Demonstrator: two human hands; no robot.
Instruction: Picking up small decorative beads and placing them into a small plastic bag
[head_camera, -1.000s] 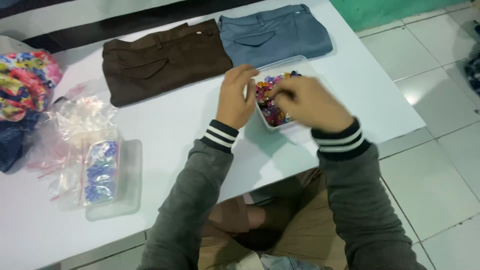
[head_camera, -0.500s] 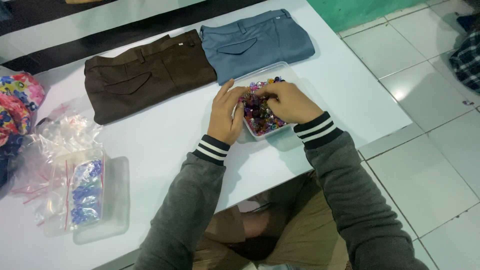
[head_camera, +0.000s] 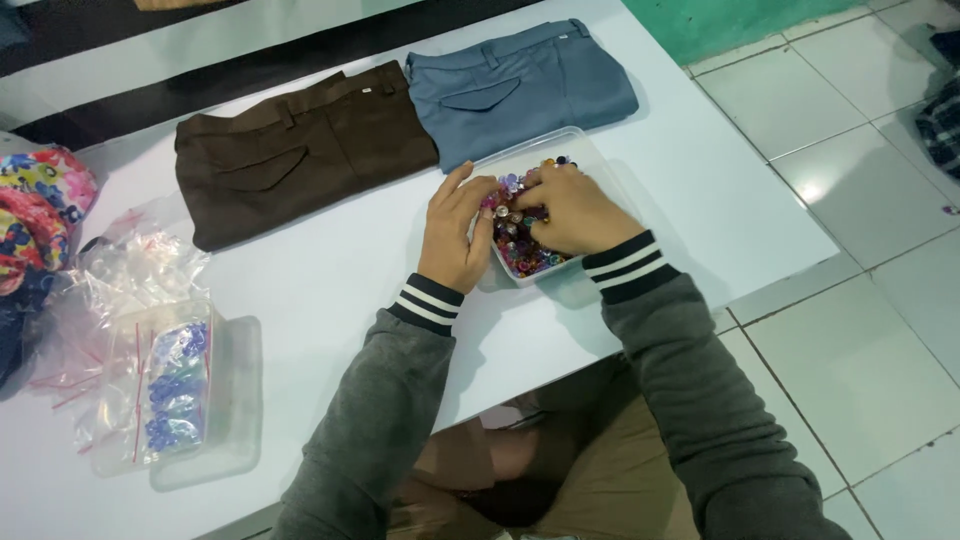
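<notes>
A clear plastic tray (head_camera: 560, 148) full of small colourful beads (head_camera: 520, 250) sits on the white table (head_camera: 330, 270). My left hand (head_camera: 455, 235) rests against the tray's left side, fingers spread and touching the beads. My right hand (head_camera: 575, 210) lies on the beads inside the tray, fingers curled into them; whether it pinches a bead is hidden. Both arms wear grey sleeves with striped cuffs.
Folded brown trousers (head_camera: 300, 150) and folded blue-grey trousers (head_camera: 520, 85) lie behind the tray. At the left a clear tray (head_camera: 235, 400) holds a plastic bag of blue beads (head_camera: 170, 390), beside crumpled bags (head_camera: 120, 270) and flowered cloth (head_camera: 40, 215). Tiled floor (head_camera: 850, 160) lies right.
Both hands have stayed at the bead tray; the right hand has settled lower into the beads and the left fingers have spread along the tray's edge. The camera view has shifted slightly.
</notes>
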